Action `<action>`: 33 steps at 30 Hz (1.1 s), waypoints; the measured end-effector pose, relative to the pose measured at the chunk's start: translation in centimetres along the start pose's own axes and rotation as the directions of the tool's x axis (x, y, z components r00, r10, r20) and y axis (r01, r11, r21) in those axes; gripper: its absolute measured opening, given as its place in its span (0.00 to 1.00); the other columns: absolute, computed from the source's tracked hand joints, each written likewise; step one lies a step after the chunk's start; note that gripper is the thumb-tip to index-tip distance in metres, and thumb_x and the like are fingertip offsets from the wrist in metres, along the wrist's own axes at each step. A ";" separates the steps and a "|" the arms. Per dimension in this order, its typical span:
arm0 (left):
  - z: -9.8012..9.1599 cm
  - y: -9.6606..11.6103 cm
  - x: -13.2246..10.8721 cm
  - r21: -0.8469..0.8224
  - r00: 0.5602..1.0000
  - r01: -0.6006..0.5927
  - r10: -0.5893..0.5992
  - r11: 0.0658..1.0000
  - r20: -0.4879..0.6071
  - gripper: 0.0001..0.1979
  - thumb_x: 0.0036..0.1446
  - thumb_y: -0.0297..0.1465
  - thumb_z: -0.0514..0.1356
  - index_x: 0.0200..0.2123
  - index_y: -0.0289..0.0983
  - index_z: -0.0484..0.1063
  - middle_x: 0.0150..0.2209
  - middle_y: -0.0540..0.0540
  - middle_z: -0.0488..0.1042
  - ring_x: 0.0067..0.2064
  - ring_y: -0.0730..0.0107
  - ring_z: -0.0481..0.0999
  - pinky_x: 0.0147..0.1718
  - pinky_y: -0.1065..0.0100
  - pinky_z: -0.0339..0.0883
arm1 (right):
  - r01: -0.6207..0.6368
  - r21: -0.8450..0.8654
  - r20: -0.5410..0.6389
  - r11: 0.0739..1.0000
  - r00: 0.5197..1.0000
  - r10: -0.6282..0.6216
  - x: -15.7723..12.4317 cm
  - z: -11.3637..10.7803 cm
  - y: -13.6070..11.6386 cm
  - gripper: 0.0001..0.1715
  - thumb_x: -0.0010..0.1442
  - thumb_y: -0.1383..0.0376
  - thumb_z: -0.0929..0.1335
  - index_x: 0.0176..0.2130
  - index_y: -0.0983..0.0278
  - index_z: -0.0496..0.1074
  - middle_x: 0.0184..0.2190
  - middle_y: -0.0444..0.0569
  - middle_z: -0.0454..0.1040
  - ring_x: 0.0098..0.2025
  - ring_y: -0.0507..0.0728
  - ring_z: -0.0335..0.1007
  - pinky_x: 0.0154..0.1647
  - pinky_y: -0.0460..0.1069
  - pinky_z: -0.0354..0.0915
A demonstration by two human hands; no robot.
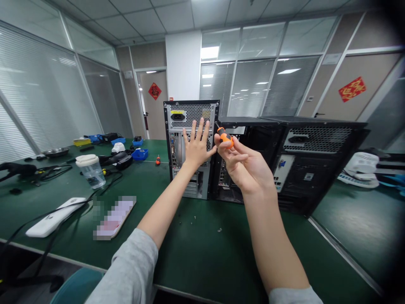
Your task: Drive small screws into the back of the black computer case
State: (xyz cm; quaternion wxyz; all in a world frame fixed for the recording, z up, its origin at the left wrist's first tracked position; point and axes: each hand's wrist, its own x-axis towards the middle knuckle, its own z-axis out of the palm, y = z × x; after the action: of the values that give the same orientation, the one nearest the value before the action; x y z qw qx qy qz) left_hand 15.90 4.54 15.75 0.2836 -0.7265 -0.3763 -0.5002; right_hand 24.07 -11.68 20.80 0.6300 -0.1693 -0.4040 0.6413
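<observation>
My left hand (196,145) lies spread against the back of a computer case (191,109), just below its power supply grille. An orange and black screwdriver (225,138) is gripped in my right hand (245,162). Its shaft points up and left to the case's right rear edge, near a screw beside the power supply; whether the tip sits in the screw I cannot tell. Directly right of this case stands a second black computer case (316,164), its back also facing me. Several small screws (219,230) are scattered on the green table (196,253) in front.
On the left lie a phone (116,217), a white device (55,217) and a black cable. A lidded plastic cup (90,171) stands behind them. Further back are blue bins (139,154) and a small orange and black object (157,160). White equipment (360,169) is at right.
</observation>
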 end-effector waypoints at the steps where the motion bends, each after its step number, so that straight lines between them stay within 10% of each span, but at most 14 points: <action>1: 0.0 0.0 0.0 0.001 1.000 0.001 -0.001 1.000 0.004 0.34 0.52 0.42 0.48 0.61 0.39 0.43 0.62 0.46 0.41 0.64 0.63 0.31 0.59 0.52 0.22 | 0.001 0.003 -0.001 1.000 1.000 -0.001 0.0 0.0 0.0 0.19 0.60 0.67 0.55 0.31 0.65 0.72 0.41 0.48 0.71 0.37 0.43 0.68 0.16 0.27 0.59; 22: 0.2 0.0 0.0 0.007 0.999 -0.010 0.010 1.000 -0.039 0.32 0.54 0.45 0.43 0.60 0.39 0.44 0.62 0.46 0.42 0.64 0.63 0.31 0.59 0.52 0.20 | -0.076 0.254 0.225 0.964 0.974 0.017 -0.2 -0.2 0.2 0.29 0.63 0.70 0.45 0.46 0.64 0.66 0.51 0.44 0.64 0.34 0.38 0.68 0.21 0.26 0.60; 33: 0.3 0.0 0.0 0.003 0.999 -0.020 0.020 1.000 -0.037 0.33 0.54 0.45 0.43 0.60 0.38 0.44 0.62 0.46 0.41 0.64 0.64 0.29 0.59 0.52 0.20 | -0.080 0.204 0.122 0.976 0.991 0.055 -0.3 0.0 0.1 0.25 0.62 0.70 0.48 0.43 0.67 0.67 0.47 0.45 0.67 0.32 0.37 0.67 0.17 0.23 0.53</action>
State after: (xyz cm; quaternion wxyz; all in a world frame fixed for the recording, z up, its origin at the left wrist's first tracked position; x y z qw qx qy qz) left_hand 16.01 4.79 15.67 0.2967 -0.7203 -0.3644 -0.5103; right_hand 24.08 -11.93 20.62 0.5975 -0.0786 -0.3646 0.7098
